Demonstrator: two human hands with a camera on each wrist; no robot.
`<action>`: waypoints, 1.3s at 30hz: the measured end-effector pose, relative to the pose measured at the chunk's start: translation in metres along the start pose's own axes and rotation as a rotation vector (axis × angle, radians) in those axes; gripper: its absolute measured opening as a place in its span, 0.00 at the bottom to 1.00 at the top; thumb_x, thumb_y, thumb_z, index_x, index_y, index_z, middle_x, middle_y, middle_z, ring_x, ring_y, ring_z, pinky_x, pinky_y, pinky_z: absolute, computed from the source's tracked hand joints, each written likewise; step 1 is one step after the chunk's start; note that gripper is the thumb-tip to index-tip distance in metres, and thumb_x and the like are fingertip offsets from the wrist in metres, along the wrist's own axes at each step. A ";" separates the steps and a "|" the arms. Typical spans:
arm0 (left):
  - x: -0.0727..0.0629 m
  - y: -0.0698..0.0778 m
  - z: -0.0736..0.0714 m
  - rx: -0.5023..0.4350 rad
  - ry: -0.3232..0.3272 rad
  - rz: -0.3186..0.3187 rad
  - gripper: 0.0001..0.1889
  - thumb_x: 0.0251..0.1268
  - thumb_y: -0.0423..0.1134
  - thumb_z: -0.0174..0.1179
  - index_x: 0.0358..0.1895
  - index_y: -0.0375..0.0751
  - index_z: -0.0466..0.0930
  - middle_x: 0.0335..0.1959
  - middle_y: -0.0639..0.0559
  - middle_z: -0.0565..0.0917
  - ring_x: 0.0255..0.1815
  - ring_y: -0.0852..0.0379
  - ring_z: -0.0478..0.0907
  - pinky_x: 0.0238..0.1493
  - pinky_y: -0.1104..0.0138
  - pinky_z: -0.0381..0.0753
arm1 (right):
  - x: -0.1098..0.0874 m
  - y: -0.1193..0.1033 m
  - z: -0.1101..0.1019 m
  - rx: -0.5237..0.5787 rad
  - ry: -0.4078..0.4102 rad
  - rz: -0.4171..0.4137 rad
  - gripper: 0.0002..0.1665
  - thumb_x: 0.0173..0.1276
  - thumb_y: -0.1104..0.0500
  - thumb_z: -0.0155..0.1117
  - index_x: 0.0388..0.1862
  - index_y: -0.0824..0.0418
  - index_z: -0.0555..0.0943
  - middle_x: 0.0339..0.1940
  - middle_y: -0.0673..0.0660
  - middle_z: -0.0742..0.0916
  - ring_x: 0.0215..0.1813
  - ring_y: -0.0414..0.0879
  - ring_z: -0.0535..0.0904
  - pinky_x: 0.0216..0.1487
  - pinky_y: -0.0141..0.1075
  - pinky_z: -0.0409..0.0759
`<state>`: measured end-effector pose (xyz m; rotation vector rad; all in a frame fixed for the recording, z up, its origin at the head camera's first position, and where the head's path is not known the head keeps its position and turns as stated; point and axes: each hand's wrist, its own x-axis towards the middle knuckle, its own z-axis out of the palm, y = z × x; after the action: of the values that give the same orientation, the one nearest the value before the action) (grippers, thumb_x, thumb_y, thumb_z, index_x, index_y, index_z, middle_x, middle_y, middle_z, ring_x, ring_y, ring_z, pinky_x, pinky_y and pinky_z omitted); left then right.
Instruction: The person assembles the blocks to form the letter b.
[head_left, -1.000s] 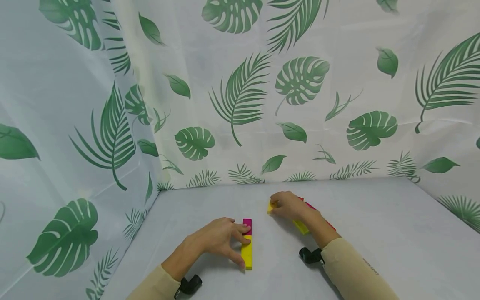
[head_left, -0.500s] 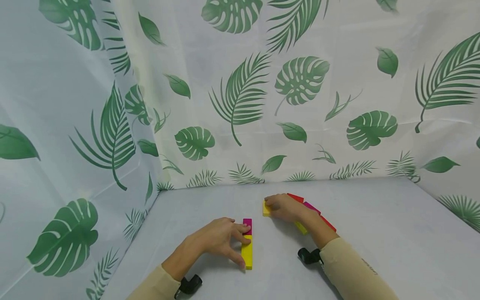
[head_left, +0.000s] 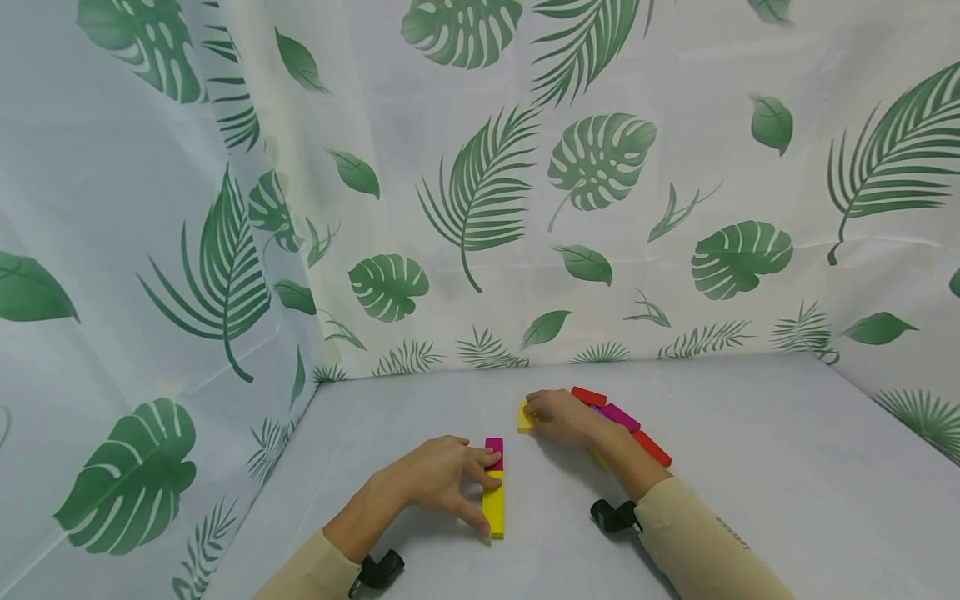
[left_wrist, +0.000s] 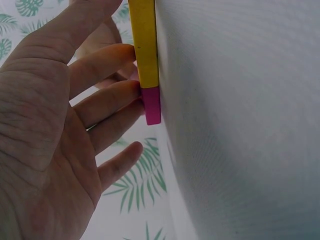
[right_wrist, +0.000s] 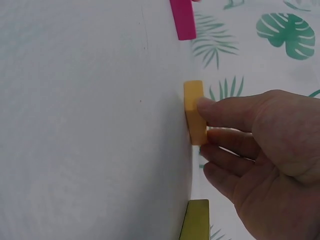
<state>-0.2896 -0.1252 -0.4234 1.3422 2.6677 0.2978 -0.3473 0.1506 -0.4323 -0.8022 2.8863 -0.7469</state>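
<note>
My left hand [head_left: 444, 472] rests beside a yellow block [head_left: 493, 510] and a magenta block [head_left: 494, 445], which lie end to end in one line. Its thumb is at the near end of the yellow block, and its fingertips touch the sides of both, as the left wrist view also shows. Farther off and to the right, my right hand [head_left: 564, 417] pinches a short yellow-orange block [right_wrist: 195, 112] between thumb and fingers. That block is low at the table surface, apart from the left-hand line; the hand covers part of it in the head view.
Beyond my right hand lie a red block [head_left: 588, 396], a magenta block [head_left: 621, 417] and another red block [head_left: 652, 448]. A yellow-green block [right_wrist: 197, 220] is partly hidden under the right forearm. Leaf-patterned curtains [head_left: 480, 333] border the white table [head_left: 750, 467].
My right hand has moved left with the yellow-orange block, away from the other blocks, uncovering more of the red and magenta ones. The left hand stays where it was.
</note>
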 end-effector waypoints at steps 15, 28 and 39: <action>0.000 -0.001 0.000 0.019 0.012 0.032 0.37 0.47 0.75 0.72 0.61 0.62 0.87 0.69 0.60 0.80 0.73 0.67 0.74 0.77 0.55 0.70 | 0.002 0.000 0.006 0.082 -0.016 0.000 0.23 0.75 0.62 0.66 0.67 0.65 0.82 0.72 0.62 0.81 0.75 0.61 0.73 0.75 0.57 0.72; 0.000 0.001 0.000 0.010 0.000 0.010 0.37 0.47 0.75 0.72 0.61 0.62 0.86 0.70 0.61 0.80 0.73 0.67 0.74 0.77 0.54 0.70 | 0.006 0.002 0.017 0.148 0.010 0.007 0.23 0.76 0.61 0.65 0.68 0.61 0.82 0.74 0.58 0.79 0.78 0.58 0.71 0.76 0.56 0.72; 0.000 0.000 0.000 0.010 0.005 0.013 0.37 0.48 0.76 0.71 0.61 0.63 0.86 0.70 0.62 0.80 0.74 0.67 0.73 0.77 0.54 0.70 | 0.010 0.006 0.022 0.202 0.002 -0.091 0.22 0.77 0.60 0.63 0.67 0.62 0.82 0.74 0.59 0.80 0.77 0.60 0.72 0.76 0.58 0.70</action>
<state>-0.2897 -0.1259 -0.4233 1.3639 2.6687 0.2898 -0.3546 0.1406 -0.4539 -0.9107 2.7337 -1.0287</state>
